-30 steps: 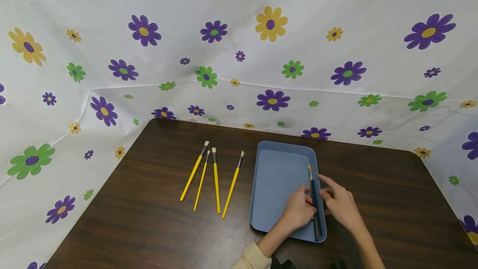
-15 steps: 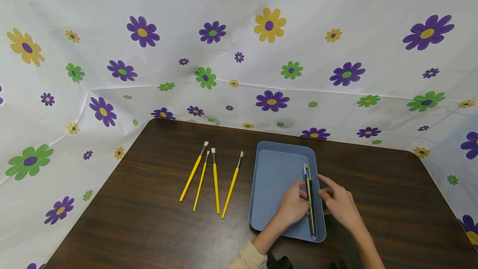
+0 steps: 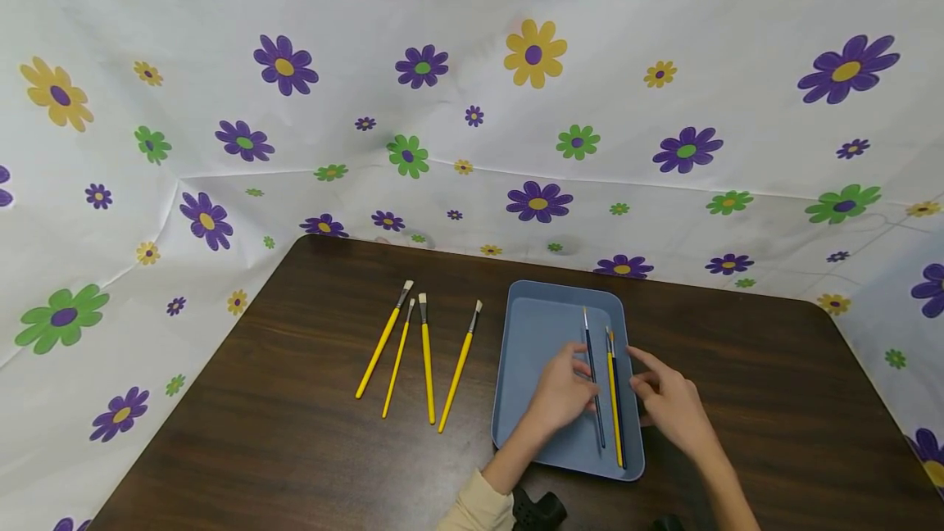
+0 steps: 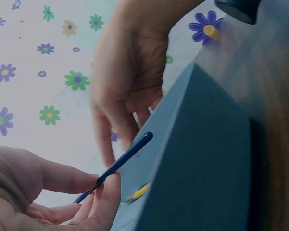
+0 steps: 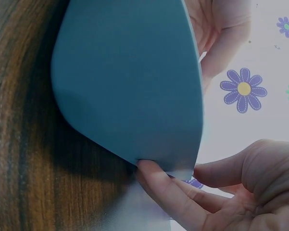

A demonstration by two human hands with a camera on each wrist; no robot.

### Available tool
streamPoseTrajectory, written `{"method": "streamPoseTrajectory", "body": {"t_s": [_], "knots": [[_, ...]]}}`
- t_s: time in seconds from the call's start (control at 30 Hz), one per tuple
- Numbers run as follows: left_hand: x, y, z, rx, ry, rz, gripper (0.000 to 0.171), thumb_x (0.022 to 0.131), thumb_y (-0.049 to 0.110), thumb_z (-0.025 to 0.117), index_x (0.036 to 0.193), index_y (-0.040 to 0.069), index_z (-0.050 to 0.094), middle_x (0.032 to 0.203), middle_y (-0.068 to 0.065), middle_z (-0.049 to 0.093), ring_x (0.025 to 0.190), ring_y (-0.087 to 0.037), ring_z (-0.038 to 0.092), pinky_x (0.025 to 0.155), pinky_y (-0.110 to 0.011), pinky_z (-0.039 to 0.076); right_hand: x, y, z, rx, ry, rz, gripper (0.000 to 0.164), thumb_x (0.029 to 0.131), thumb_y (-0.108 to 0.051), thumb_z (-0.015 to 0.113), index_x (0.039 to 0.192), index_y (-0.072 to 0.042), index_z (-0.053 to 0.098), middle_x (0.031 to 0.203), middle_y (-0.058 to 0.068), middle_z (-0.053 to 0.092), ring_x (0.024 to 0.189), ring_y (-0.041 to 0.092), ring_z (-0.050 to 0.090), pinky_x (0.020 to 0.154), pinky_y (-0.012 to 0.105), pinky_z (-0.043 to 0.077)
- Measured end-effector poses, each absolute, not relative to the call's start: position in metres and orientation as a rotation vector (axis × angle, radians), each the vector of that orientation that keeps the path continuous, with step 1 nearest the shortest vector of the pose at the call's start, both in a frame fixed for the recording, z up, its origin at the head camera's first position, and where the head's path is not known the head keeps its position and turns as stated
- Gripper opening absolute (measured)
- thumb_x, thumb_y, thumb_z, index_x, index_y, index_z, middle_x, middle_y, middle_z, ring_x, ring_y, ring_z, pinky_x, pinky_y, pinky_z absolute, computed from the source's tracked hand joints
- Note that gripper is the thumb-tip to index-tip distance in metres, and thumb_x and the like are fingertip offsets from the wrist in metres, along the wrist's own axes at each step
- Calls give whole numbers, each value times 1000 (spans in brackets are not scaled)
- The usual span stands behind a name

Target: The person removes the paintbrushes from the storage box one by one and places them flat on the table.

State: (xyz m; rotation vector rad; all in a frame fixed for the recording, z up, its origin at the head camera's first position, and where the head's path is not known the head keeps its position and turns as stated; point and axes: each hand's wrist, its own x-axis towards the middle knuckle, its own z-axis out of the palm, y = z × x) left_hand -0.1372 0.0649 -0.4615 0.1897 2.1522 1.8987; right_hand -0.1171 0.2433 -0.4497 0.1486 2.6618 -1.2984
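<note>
My left hand point(image 3: 558, 394) pinches a thin dark blue paintbrush point(image 4: 130, 155) between thumb and fingers, over the blue-grey tray point(image 3: 542, 330). The brush's bristles point toward the back. To its right, a yellow paintbrush point(image 3: 615, 412) and a dark blue one lie side by side along the tray's right wall. My right hand point(image 3: 676, 404) is at that wall from outside, its fingertips touching the rim and outer side. The right wrist view shows one finger point(image 5: 166, 185) pressed on the outer wall and the thumb at the rim.
Several yellow-handled paintbrushes lie spread on the dark wooden table point(image 3: 317, 449) left of the tray, including a wide one point(image 3: 385, 340) and a thin one point(image 3: 399, 360). A white flowered cloth point(image 3: 457, 88) hangs behind the table.
My left hand has moved left, drawing the dark blue brush away from the other brushes in the tray. The yellow brush now shows fully. My right hand stays at the rim.
</note>
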Motion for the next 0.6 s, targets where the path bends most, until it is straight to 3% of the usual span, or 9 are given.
{"method": "streamPoseTrajectory", "body": {"t_s": [0.6], "knots": [[-151, 24, -444, 152, 2123, 2005, 58, 85, -17, 65, 140, -7, 52, 97, -6, 60, 64, -10, 62, 60, -34, 61, -114, 242, -450, 140, 2672, -1311, 49, 105, 1, 49, 153, 6, 41, 114, 31, 67, 90, 31, 70, 60, 37, 61]]}}
